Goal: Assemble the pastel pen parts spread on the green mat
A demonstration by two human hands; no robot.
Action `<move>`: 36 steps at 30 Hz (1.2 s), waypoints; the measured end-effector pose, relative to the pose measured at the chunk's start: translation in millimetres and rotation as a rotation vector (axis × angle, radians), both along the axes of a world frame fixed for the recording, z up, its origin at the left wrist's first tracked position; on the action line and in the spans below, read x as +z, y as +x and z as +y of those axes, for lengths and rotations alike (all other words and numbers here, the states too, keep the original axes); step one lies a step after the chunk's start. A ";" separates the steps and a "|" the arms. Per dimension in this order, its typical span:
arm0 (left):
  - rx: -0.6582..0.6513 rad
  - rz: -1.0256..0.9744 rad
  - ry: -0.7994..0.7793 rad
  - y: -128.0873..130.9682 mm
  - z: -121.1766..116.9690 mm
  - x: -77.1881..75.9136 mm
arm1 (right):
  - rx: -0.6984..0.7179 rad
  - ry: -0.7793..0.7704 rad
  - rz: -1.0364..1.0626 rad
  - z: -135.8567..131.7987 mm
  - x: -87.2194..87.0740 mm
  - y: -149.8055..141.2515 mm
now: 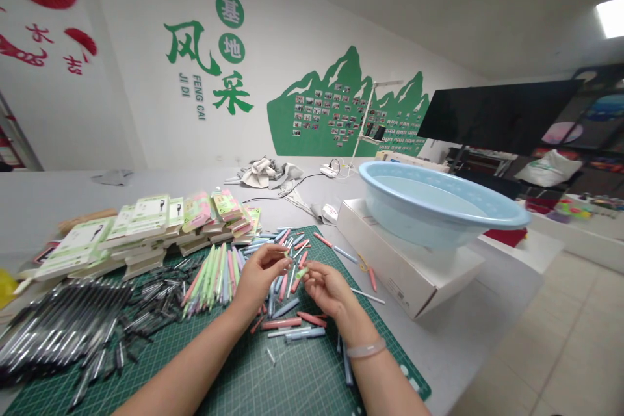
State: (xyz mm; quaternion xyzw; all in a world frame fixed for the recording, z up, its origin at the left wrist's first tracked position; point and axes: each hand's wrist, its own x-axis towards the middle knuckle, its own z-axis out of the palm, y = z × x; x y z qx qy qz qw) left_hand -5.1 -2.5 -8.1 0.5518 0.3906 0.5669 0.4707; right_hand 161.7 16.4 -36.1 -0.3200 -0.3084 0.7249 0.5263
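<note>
My right hand (329,289) pinches a short light-green pen part (301,273), apparently a cap or barrel. Close by on the left, my left hand (263,270) has thumb and forefinger pressed together; a small greenish bit shows at the fingertips, too small to name. Under and around both hands lie loose pen parts in pink, blue and white, among them a pink barrel (281,324) and a blue barrel (305,334). Left of my left hand is a bundle of green, pink and purple pens (214,276). All of these rest on a green cutting mat (244,370).
Many clear and black pens (63,318) and black pen parts (160,292) cover the left side. Behind them are stacked pen boxes (146,214). At right, a blue basin (439,208) stands on a white box (390,260). Cloths (266,172) lie at the back.
</note>
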 end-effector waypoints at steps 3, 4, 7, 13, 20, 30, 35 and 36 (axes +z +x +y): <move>0.057 0.014 0.084 2.4 -7.2 9.9 | 0.072 -0.143 0.121 2.3 -1.8 -2.5; 0.080 0.031 0.112 3.3 -9.6 12.3 | 0.087 -0.177 0.158 2.6 -1.8 -3.0; 0.142 0.097 0.192 5.5 -15.5 15.9 | 0.116 -0.250 0.250 2.0 -0.6 -4.5; 0.182 0.215 0.299 4.8 -17.4 9.7 | 0.149 -0.311 0.348 -2.3 3.3 -9.5; 0.232 0.266 0.374 1.6 -15.0 6.6 | 0.171 -0.317 0.395 -6.3 2.3 -16.2; 0.235 0.241 0.308 -5.6 -14.6 23.9 | 0.250 -0.022 0.267 -18.6 5.9 -22.6; 0.225 0.239 0.298 -8.0 -13.1 25.1 | 0.271 0.027 0.209 -24.2 8.8 -26.6; 0.218 0.241 0.296 -8.0 -12.7 24.5 | 0.271 0.032 0.204 -24.7 8.7 -27.5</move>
